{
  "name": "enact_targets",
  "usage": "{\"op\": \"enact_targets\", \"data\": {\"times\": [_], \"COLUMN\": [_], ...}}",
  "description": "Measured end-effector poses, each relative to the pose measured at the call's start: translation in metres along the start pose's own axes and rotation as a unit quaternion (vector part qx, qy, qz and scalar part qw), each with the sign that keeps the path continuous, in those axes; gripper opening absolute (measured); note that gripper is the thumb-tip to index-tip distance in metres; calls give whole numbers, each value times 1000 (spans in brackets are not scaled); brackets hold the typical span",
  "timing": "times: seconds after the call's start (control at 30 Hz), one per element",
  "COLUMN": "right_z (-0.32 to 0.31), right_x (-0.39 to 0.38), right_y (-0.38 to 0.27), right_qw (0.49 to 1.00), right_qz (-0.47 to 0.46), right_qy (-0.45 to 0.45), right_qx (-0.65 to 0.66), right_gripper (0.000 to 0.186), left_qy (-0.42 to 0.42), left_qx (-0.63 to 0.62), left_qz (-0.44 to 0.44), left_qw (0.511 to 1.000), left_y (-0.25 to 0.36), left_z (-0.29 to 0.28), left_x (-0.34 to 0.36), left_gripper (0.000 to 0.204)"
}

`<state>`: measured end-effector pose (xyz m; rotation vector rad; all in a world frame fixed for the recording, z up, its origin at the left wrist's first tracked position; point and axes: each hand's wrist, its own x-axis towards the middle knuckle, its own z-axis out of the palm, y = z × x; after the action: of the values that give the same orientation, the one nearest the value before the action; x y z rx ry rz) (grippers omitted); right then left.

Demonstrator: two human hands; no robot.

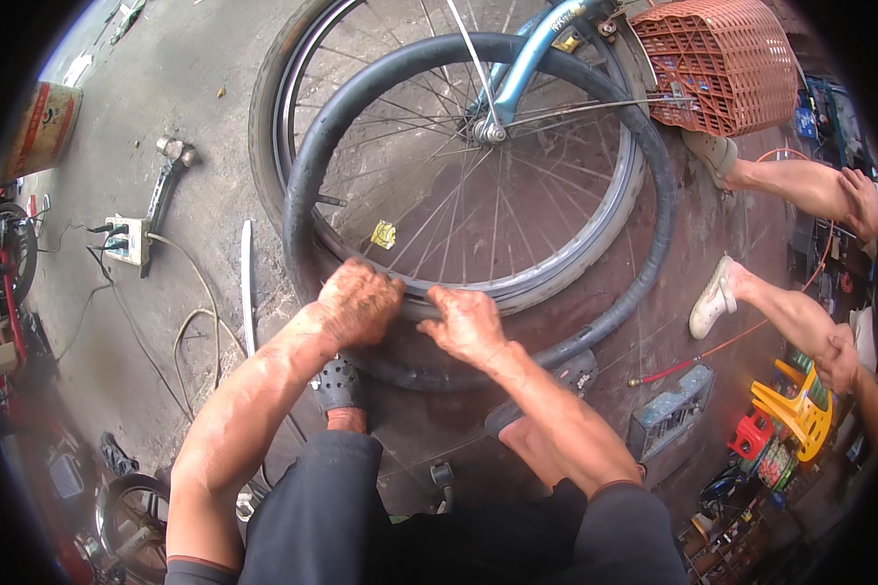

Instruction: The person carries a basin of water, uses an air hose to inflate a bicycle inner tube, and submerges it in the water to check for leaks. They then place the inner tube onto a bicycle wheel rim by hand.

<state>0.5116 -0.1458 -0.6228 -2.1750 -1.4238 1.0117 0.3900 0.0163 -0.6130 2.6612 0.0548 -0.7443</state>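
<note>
A bicycle wheel with a spoked rim [617, 175] and a worn tire [266, 146] lies before me, still held in a blue fork [522, 73]. Around it loops a puffed-out black inner tube [664, 219], mostly outside the tire; its valve stem [332, 202] sticks out on the left. At the wheel's near edge, my left hand [361, 304] is closed on the tire, its fingertips partly hidden. Just to its right, my right hand [466, 324] has curled fingers pressed at the same tire edge, thumb side toward the left hand.
A hammer [169, 175], a power strip [127, 241] with cords and a pale strip [249, 292] lie left. A brown basket [717, 68] is at far right. Another person's legs [785, 302], an air hose [668, 373], a metal box [671, 411] and a yellow stool [800, 409] are right.
</note>
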Motion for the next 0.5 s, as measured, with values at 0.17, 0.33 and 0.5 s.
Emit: {"op": "enact_targets", "data": {"times": [0.17, 0.33, 0.5], "right_z": [29, -35, -90], "right_x": [31, 14, -11], "right_y": [-38, 6, 65], "right_qw": [995, 988, 961], "right_qz": [17, 0, -60], "right_qy": [43, -154, -209], "right_qx": [89, -29, -171], "right_gripper": [35, 42, 40], "left_qy": [58, 23, 37], "left_qx": [-37, -44, -44], "left_qz": [-14, -9, -15], "left_qw": [998, 999, 998], "left_y": [-20, -25, -18], "left_z": [4, -11, -24], "left_x": [-13, -18, -20], "left_gripper": [24, 27, 25]}}
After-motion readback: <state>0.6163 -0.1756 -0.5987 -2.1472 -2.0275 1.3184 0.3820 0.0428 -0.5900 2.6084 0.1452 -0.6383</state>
